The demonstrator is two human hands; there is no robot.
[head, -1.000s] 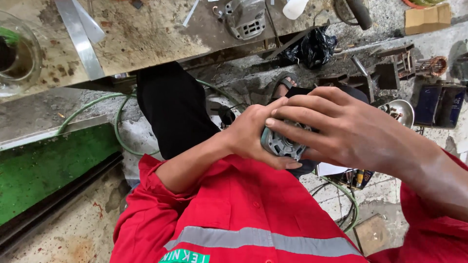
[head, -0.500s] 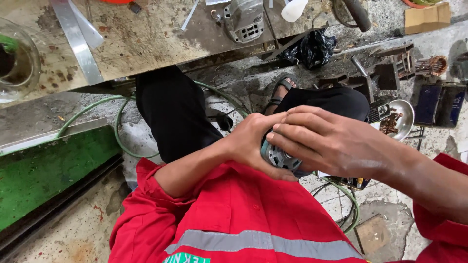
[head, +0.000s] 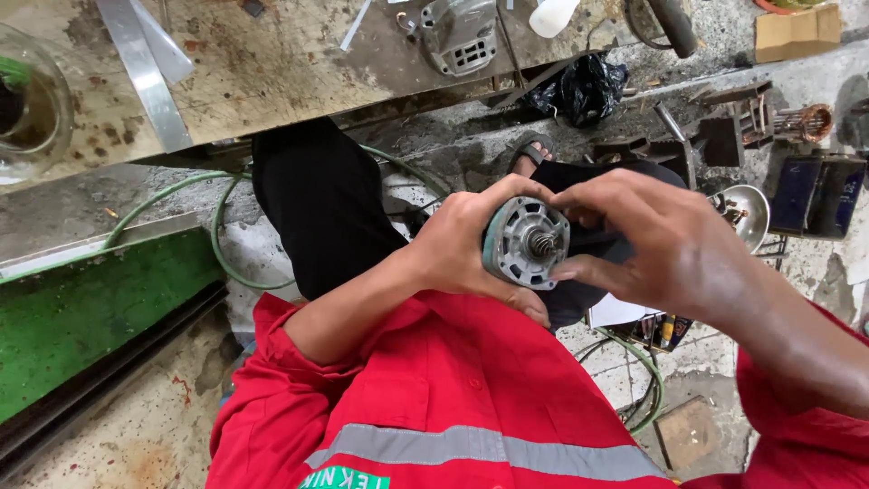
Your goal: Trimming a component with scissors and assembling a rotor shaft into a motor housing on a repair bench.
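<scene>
Left hand (head: 462, 249) wrapped around teal motor housing (head: 525, 243) above lap — geared shaft end facing up. Right hand (head: 670, 244) half-curled, fingertips (head: 566, 269) pinching housing rim, beside workbench (head: 272, 72).

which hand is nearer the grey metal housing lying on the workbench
Left. The left hand grips the teal motor body below the grey metal housing; the right hand sits further right.
</scene>
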